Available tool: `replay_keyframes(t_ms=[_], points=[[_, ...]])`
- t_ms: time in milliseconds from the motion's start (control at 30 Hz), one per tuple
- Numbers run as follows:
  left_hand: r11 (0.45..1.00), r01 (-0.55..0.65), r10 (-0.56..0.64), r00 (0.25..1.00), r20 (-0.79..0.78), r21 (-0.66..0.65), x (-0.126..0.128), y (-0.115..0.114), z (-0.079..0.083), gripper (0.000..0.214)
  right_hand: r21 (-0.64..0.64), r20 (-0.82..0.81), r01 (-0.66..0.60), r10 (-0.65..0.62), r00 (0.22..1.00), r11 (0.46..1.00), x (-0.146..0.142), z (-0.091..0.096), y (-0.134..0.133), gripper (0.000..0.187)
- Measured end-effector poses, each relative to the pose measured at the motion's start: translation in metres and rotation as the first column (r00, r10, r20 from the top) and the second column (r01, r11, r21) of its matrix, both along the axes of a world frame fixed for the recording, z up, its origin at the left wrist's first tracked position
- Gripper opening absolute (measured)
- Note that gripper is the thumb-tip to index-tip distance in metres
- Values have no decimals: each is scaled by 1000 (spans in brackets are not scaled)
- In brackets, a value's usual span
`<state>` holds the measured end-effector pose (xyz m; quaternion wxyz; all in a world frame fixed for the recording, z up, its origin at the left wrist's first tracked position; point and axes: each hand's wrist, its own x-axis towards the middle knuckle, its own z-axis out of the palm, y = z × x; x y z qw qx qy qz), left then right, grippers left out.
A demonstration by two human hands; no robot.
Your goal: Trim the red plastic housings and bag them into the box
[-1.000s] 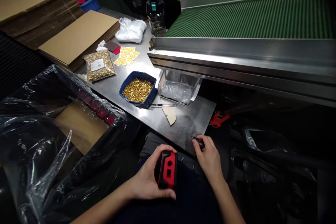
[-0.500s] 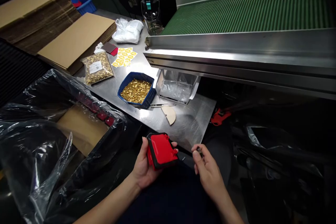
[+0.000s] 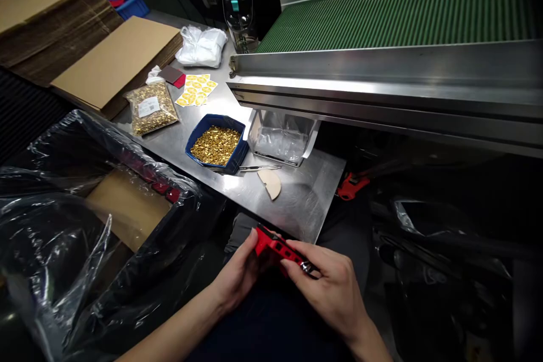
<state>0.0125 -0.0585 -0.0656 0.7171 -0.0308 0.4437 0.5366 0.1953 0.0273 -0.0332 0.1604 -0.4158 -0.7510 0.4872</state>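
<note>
1. Below the steel table's [image 3: 305, 209] near edge, over the lap, the left hand [image 3: 237, 276] is closed around a red-and-black plastic housing [image 3: 271, 245], held edge-on.
2. The right hand [image 3: 333, 291] pinches a small dark metal piece [image 3: 308, 267] against the housing's right end, which looks like a fitting step.
3. Seating it calls for a steady housing and fine fingertip alignment.

Dim overall, corners vignetted black; overhead light glares pale on the steel table [image 3: 297, 203] and streaks along the rail [image 3: 382, 87]; plastic [image 3: 63, 226] glints; straight edges bow toward the sides; left hand [image 3: 237, 274], right hand [image 3: 335, 288] and red part [image 3: 274, 246] lit, slightly soft.
</note>
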Motion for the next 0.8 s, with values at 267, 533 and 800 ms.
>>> replay_keyframes(t_ms=[267, 533, 800], points=[[795, 487, -563, 815, 140, 362, -15, -6, 30, 102, -533, -91, -214, 195, 976, 819, 7, 32, 15, 22], [830, 463, -558, 696, 452, 312, 10, -18, 54, 104, -541, -181, 16, -135, 974, 841, 10, 21, 16, 34], [843, 451, -538, 695, 478, 293, 12, -26, 56, 96, -627, -270, -117, -74, 960, 771, 12, 32, -5, 26]])
